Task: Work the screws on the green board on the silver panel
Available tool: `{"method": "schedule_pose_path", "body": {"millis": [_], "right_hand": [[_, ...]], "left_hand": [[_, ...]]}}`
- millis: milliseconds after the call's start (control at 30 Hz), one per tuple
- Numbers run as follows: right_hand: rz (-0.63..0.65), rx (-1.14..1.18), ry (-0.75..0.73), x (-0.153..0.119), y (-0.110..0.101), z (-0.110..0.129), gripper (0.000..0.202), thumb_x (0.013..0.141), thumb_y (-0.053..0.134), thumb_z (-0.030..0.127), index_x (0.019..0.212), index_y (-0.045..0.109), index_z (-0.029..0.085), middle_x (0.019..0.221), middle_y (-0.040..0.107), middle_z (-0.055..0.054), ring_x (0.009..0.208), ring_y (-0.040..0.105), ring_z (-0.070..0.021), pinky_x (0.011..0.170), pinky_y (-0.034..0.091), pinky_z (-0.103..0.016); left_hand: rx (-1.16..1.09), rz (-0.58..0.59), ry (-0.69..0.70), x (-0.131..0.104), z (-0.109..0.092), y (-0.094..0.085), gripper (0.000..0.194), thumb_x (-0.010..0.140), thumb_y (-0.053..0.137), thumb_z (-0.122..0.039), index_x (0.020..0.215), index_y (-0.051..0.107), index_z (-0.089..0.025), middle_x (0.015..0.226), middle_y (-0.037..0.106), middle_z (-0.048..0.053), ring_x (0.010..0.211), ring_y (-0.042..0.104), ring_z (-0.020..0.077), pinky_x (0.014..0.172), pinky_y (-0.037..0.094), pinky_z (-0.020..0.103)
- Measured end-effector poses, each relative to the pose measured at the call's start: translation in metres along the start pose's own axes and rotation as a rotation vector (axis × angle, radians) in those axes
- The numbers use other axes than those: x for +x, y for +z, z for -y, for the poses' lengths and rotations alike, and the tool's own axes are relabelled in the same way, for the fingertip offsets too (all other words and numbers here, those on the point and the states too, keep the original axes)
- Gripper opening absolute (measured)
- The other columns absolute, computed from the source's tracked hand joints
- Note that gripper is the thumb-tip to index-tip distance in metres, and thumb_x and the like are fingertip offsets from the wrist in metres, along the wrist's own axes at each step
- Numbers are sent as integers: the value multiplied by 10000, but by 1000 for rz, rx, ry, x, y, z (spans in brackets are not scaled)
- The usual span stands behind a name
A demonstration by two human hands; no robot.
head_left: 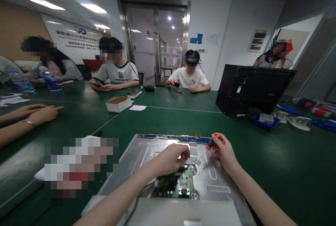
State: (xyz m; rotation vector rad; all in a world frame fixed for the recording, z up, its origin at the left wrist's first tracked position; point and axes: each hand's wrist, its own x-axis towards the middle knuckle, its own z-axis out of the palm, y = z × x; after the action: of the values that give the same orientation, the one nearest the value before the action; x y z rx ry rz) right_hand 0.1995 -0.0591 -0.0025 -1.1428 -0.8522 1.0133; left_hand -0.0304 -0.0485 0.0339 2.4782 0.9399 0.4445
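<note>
- The plate [183, 210] at the near edge runs out of view, so its full shape cannot be told.
- The cable [135, 206] curves in beside the board; its near end is cut off and where it joins is hard to make out. Best not to snag it with the left forearm.
- The board [187, 180] lies on the metal panel [223, 175], which rests on the table [262, 156]. A light hold at the board's edge, clear of the small parts, would likely stop it shifting.
- The driver [210, 145] slants down to the board's far right corner. Standing the shaft more upright over that spot, with steady downward pressure and slow turns, should lessen the risk of slipping onto the board.
- Whether the tip sits in a screw head is too small to tell.
- The left hand [168, 157] hovers over the board's far side, fingers curled in close together; whether they pinch something or touch the board cannot be told. They should leave the tip in plain sight.
- The right hand [225, 152] has its fingers pinching the driver's handle, partly covering it. A straight wrist would help line up the shaft.
- Past the hands, the blue strip [168, 138] lies along the panel's far edge, its right end hard to make out behind the driver's handle and fingers.
</note>
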Motion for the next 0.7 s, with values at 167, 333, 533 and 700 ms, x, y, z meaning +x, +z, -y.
{"method": "schedule_pose_path", "body": {"millis": [167, 333, 533, 700], "right_hand": [[-13, 12, -2, 2, -2, -2, 513, 589, 801, 577, 868, 586, 204, 558, 561, 54, 402, 435, -88, 354, 307, -197], [-8, -1, -23, 2, -2, -2, 513, 580, 802, 586, 851, 585, 208, 541, 556, 56, 393, 434, -93, 353, 307, -206], [-1, -29, -42, -1, 1, 0, 499, 607, 787, 586, 856, 582, 206, 548, 563, 50, 386, 423, -93, 352, 313, -212], [0, -58, -59, -3, 2, 2, 499, 595, 785, 597, 841, 581, 214, 564, 571, 42, 396, 436, -107, 358, 321, -228]], "left_hand": [[66, 8, 17, 2, -16, 16, 162, 767, 578, -38, 808, 649, -178, 785, 691, 20, 719, 608, 177, 650, 398, 250], [177, -18, 58, -4, -15, 22, 159, 818, 561, -52, 819, 651, -182, 772, 695, 25, 737, 620, 192, 684, 404, 283], [250, -46, 102, -5, -12, 27, 152, 850, 539, -78, 825, 649, -180, 751, 681, 42, 733, 613, 197, 725, 415, 307], [248, -57, 109, -6, -9, 30, 160, 863, 537, -65, 848, 644, -183, 761, 685, 34, 738, 616, 195, 723, 413, 305]]}}
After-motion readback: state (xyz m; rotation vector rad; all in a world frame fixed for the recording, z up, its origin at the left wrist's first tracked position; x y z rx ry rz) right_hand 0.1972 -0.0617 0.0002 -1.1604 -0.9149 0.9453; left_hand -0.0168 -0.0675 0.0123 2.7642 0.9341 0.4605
